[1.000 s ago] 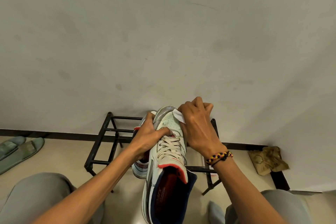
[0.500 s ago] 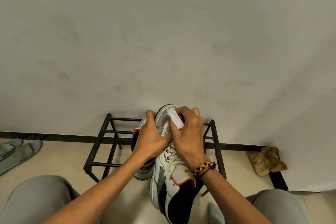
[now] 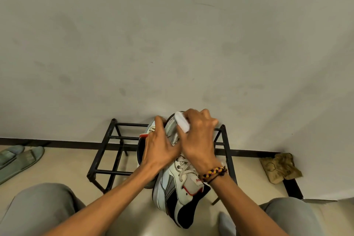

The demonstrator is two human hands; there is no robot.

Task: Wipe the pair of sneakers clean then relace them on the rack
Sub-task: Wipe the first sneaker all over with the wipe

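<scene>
A white, grey and black sneaker (image 3: 180,191) with white laces lies tilted over the front of the black metal rack (image 3: 103,159), toe toward the wall. My left hand (image 3: 159,149) grips its left side near the toe. My right hand (image 3: 197,140) holds a folded white wipe (image 3: 182,123) against the toe area. The second sneaker (image 3: 142,140) sits on the rack behind my left hand, mostly hidden.
A plain wall rises right behind the rack. Grey-green slippers (image 3: 17,159) lie on the floor at far left. A crumpled brown cloth (image 3: 279,168) lies by the wall at right. My knees in grey trousers frame the bottom of the view.
The sneaker has rolled onto its side, showing its grey and black flank. My right hand has slid the wipe up toward the toe, and both hands have moved closer together.
</scene>
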